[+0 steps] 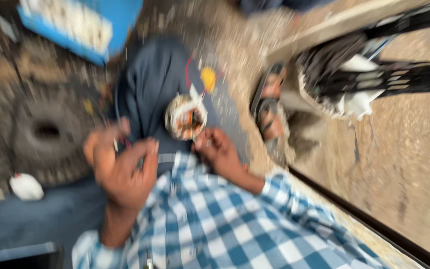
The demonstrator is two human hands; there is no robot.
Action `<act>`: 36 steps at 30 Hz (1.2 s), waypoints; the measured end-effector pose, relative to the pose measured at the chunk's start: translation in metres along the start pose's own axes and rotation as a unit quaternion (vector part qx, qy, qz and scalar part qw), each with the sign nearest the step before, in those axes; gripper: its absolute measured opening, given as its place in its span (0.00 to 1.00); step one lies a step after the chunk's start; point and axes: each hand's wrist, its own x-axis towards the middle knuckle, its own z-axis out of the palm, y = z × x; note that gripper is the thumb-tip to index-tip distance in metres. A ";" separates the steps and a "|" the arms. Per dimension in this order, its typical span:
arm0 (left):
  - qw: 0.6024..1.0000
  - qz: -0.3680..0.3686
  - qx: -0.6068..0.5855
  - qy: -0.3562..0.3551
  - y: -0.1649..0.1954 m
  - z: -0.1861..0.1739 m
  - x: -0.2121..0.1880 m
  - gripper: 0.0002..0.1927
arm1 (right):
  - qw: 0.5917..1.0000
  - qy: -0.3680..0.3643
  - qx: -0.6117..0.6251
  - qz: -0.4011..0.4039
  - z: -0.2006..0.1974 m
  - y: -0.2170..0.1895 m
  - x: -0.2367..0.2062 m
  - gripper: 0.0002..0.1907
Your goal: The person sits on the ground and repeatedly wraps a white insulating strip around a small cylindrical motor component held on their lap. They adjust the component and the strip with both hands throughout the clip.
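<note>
The small round coil part (185,117), white rim with copper-like windings inside, lay on my knee. My right hand (219,152) touched its edge; my left hand (123,169) was curled, its grip too blurred to tell. It seemed light, stiff, fragile at the wires; the rim was safest to hold.

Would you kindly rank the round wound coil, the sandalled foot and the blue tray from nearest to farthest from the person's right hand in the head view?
1. Round wound coil: on the lap, just up and left of the right hand.
2. Sandalled foot: up and to the right, on the gravelly floor.
3. Blue tray: far off at the top left corner.
</note>
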 end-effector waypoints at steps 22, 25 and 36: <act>0.989 0.056 0.020 -0.134 -0.038 0.046 0.015 0.04 | 0.991 -0.072 0.112 0.029 -0.017 0.012 0.030 0.07; 0.986 0.073 0.076 -0.126 -0.040 0.051 0.014 0.08 | 0.990 -0.075 0.110 0.035 -0.017 0.011 0.032 0.07; 0.958 0.160 0.185 -0.148 -0.027 0.061 0.012 0.21 | 0.984 -0.083 0.151 0.037 -0.017 0.008 0.031 0.08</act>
